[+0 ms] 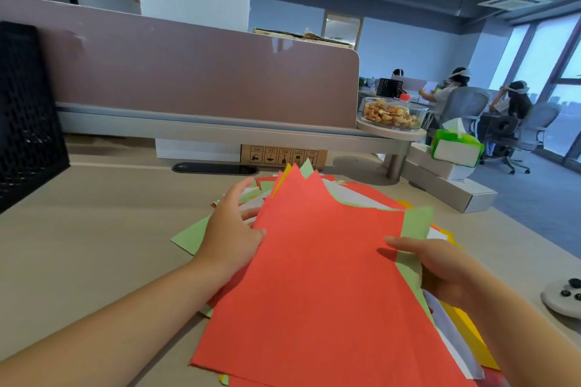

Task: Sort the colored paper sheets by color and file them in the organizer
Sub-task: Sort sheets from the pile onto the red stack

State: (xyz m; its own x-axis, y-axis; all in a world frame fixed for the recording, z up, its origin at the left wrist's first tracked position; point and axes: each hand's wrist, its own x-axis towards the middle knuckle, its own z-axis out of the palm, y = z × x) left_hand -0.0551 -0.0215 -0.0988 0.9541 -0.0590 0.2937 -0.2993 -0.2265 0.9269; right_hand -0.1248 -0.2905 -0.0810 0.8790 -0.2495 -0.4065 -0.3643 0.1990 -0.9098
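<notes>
Red sheets (pixel 314 276) lie fanned on top of the mixed pile (pixel 355 193), which sits on the desk (pixel 94 229) right in front of us. Green, white and yellow corners poke out all round them. We judge this paper light, thin and floppy. A sheet lifted by one corner will likely droop and slide off its neighbours, so we hold it at two opposite edges and keep the bundle flat. The surfaces look smooth, so loose sheets may slip out of a stack that is only lightly held. A hard squeeze would crease them.

Our left hand (pixel 232 229) is at the left edge of the red sheets and seems to pinch it, thumb tip on the red surface and one finger stretched out over the pile. Our right hand (pixel 440 270) grips the right side, thumb laid on top of the red and fingers curled underneath. A green sheet (pixel 416 223) appears caught in that same grip.

Well apart, at the far left of the desk, stands the black mesh organizer (pixel 25 113), where the sorted colours belong. Behind the pile runs the pinkish desk divider (pixel 188 72). To the right are a clear jar of nuts (pixel 391 116), a green tissue pack (pixel 456 148) and long white boxes (pixel 449 185).
</notes>
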